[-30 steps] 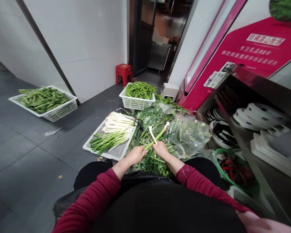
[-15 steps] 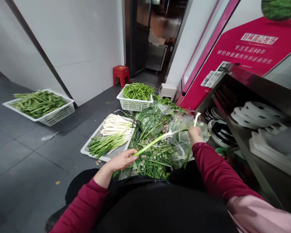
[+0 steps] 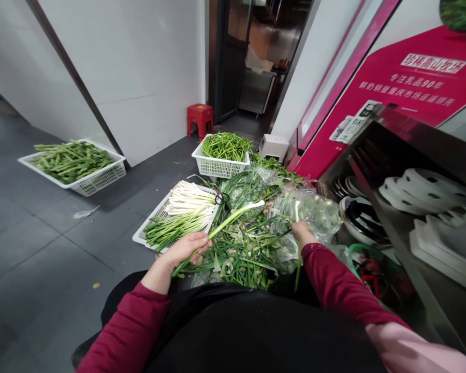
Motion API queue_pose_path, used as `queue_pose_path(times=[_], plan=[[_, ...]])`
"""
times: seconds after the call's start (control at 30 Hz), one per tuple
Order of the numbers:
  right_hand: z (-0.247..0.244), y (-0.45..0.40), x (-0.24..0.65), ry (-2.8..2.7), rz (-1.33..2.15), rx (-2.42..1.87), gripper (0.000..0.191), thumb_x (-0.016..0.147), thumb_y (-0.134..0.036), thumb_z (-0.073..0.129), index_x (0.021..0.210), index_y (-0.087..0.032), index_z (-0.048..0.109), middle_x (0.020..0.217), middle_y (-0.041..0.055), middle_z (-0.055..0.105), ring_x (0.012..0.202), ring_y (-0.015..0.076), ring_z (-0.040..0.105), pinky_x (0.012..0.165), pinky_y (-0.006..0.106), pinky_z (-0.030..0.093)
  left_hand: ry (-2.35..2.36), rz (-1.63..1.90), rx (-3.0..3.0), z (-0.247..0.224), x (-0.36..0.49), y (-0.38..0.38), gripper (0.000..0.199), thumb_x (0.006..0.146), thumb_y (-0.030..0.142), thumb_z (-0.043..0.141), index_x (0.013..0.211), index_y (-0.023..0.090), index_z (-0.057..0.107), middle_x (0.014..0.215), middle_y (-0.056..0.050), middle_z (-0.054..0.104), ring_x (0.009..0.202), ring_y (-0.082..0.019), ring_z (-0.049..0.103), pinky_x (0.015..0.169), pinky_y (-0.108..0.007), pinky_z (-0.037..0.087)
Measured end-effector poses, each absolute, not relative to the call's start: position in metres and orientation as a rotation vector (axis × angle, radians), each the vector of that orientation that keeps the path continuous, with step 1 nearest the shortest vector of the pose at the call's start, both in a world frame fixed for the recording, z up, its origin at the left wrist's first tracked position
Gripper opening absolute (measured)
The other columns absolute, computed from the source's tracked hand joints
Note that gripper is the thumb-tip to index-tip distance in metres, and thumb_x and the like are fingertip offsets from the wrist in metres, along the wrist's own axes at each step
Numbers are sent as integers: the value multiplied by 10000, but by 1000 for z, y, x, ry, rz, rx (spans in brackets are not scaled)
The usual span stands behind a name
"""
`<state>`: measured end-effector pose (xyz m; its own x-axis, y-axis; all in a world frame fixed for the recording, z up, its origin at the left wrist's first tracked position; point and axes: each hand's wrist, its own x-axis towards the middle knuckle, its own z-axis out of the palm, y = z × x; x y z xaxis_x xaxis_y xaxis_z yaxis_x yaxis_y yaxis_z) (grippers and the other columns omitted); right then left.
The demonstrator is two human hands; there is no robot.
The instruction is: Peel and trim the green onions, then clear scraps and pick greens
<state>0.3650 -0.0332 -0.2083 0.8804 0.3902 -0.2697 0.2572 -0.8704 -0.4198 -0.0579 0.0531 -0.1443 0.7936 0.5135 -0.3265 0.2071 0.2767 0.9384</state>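
Observation:
My left hand [image 3: 187, 248] is closed round the green part of a scallion [image 3: 233, 216], whose white end points up and right over the heap. On the right, my right hand [image 3: 303, 233] grips another scallion [image 3: 297, 210] with its white end up and green leaf hanging below. Between my hands and beneath them lies a heap of green leaves and trimmings [image 3: 244, 254]. Left of the heap, a shallow white basket [image 3: 140, 234] holds a row of scallions [image 3: 190, 199], white ends and green stalks side by side.
A white basket of thin green stalks [image 3: 227, 146] stands behind the heap, near a red stool [image 3: 200, 120]. Another basket of green vegetables [image 3: 73, 161] is on the floor at left. Clear plastic bags [image 3: 314, 212] lie at right, beside a metal shelf with dishes [image 3: 423, 191].
My right hand has drawn away from the left hand's scallion, pulling off a strip that stretched between them, and moved lower and slightly left. My left hand has shifted slightly left and up.

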Motion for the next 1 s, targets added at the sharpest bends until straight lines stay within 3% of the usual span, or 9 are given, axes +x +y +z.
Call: queue_pose_path(times=[0.07,0.17,0.23,0.3,0.43,0.57,0.67,0.8,1.0], plan=[[-219,-32,337,-506,570,-2598,162,671,-207,674,734,-61,638,552,86,575,624,200,588,555,259,402,668,253,1210,-149,-49,50,364,761,499,569,806,140,532,492,87,357,352,-42,309,340,-184,311],[-220,-30,295,-542,591,-2447,296,753,-372,590,801,-85,640,496,39,531,513,158,533,484,240,368,636,255,1139,-155,-35,43,361,776,516,544,770,157,500,470,93,337,331,-39,283,317,-174,276],[-208,-28,268,-577,681,-2161,433,810,-499,463,933,-115,620,498,-10,488,405,106,419,413,225,312,598,231,1111,-158,-26,38,355,780,518,543,747,171,471,452,102,318,319,-37,264,310,-170,274],[-191,-25,245,-598,871,-1725,503,781,-576,462,1023,-151,578,510,-53,434,345,62,273,357,210,224,557,190,1098,-159,-17,32,349,774,509,559,739,177,456,438,111,299,312,-35,251,306,-166,278],[-155,-24,219,-647,1148,-1208,442,694,-510,627,971,-174,553,518,-90,375,350,21,183,347,182,128,490,108,1125,-159,-4,21,366,777,519,545,754,158,486,433,97,346,317,-42,297,316,-174,313],[-139,-35,222,-830,1176,-1154,348,714,-412,640,936,-163,541,549,-76,425,375,20,258,368,175,159,513,169,1202,-161,0,14,399,779,552,511,843,159,491,552,47,517,384,-84,471,395,-225,410],[-137,-43,228,-935,1183,-1176,354,718,-393,636,958,-153,535,573,-62,471,393,27,302,377,178,181,544,216,1265,-164,-1,13,386,759,543,546,762,173,438,596,53,525,445,-99,537,460,-243,439],[-139,-48,234,-1078,1218,-1239,373,730,-421,618,966,-143,539,573,-41,518,398,38,328,383,184,198,537,114,1214,-163,-7,16,390,739,526,579,697,163,443,547,63,486,414,-83,492,463,-250,449],[-152,-47,256,-1020,1211,-1353,256,715,-361,621,830,-147,540,534,-41,500,399,38,306,384,172,191,543,12,1060,-157,-25,26,341,782,480,556,738,148,496,491,64,439,316,-39,332,307,-164,312]])
